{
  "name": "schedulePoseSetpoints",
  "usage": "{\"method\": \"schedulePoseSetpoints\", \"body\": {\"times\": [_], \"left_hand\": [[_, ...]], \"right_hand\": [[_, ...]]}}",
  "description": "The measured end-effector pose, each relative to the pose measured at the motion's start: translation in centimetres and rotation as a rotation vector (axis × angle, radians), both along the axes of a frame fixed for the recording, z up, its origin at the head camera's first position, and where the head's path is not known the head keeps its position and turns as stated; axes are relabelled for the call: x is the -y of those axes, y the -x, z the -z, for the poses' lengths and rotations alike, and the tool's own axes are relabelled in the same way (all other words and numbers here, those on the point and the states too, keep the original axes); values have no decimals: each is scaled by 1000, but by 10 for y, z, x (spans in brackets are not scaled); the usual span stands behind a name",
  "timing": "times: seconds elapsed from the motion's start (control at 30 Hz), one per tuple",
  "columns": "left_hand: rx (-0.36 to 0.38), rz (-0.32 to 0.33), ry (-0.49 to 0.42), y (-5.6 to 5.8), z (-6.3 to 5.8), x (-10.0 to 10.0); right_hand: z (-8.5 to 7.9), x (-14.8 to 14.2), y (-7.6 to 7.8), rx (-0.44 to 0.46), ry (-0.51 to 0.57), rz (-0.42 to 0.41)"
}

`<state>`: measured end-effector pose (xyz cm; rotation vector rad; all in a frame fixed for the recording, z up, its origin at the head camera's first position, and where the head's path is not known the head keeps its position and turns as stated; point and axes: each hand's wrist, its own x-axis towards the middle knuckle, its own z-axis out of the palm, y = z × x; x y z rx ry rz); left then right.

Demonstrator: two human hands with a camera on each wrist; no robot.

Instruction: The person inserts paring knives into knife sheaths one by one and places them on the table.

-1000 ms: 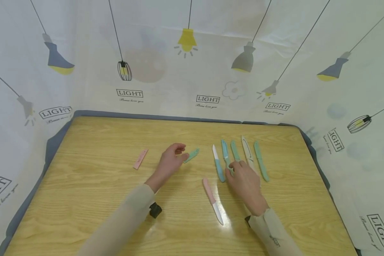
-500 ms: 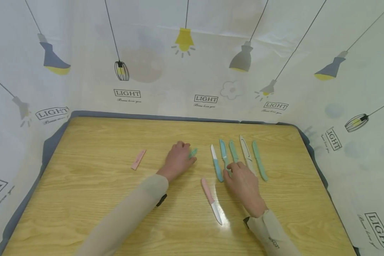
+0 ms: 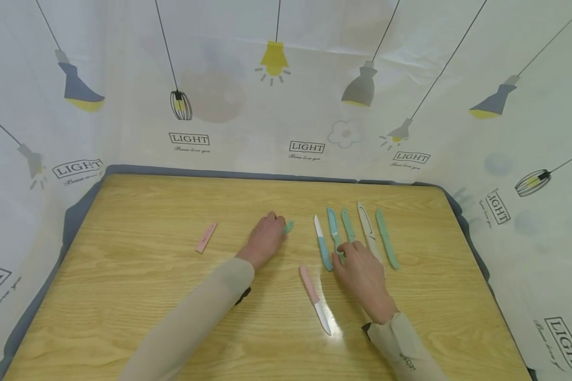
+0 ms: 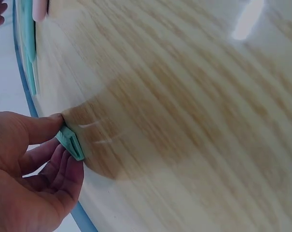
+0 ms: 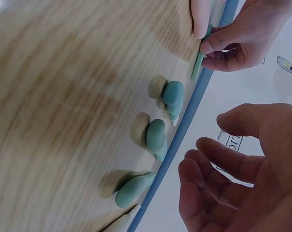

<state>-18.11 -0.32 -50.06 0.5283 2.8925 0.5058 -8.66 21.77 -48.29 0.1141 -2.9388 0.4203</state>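
Observation:
My left hand (image 3: pixel 265 238) pinches a small green knife sheath (image 4: pixel 70 141) between thumb and fingers, low over the table. In the head view only the sheath's far end shows past the hand. My right hand (image 3: pixel 362 270) hovers above a row of knives with loosely bent fingers and holds nothing, as the right wrist view shows. A blue-handled knife (image 3: pixel 322 246) with a bare white blade lies left of that hand. Beside it is a green-handled knife in a blue sheath (image 3: pixel 332 219), its handle partly hidden. A pink-handled knife (image 3: pixel 310 286) with a bare blade lies nearer.
A pink sheath (image 3: pixel 206 237) lies left of my left hand. Farther along the row are a green knife (image 3: pixel 348 225), a cream knife (image 3: pixel 367 222) and another green knife (image 3: pixel 387 241). The wooden table (image 3: pixel 148 211) ends at a printed curtain (image 3: pixel 248 116).
My left hand has moved right onto the green sheath and taken it between thumb and fingers. The right hand stays in nearly the same place over the knives.

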Motion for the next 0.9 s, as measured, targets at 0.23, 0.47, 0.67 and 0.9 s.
{"method": "schedulePoseSetpoints", "body": {"times": [0.23,0.47,0.67,0.9], "left_hand": [[15,-27,-28,-2,1,2],[56,-109,-195,-6,-4,11],[140,-187,-346,-9,-13,22],[221,-235,-580,-17,-16,35]], "right_hand": [[0,1,1,-6,1,-4],[0,0,0,6,7,-5],[0,1,0,15,22,-10],[0,8,6,41,52,-55]]}}
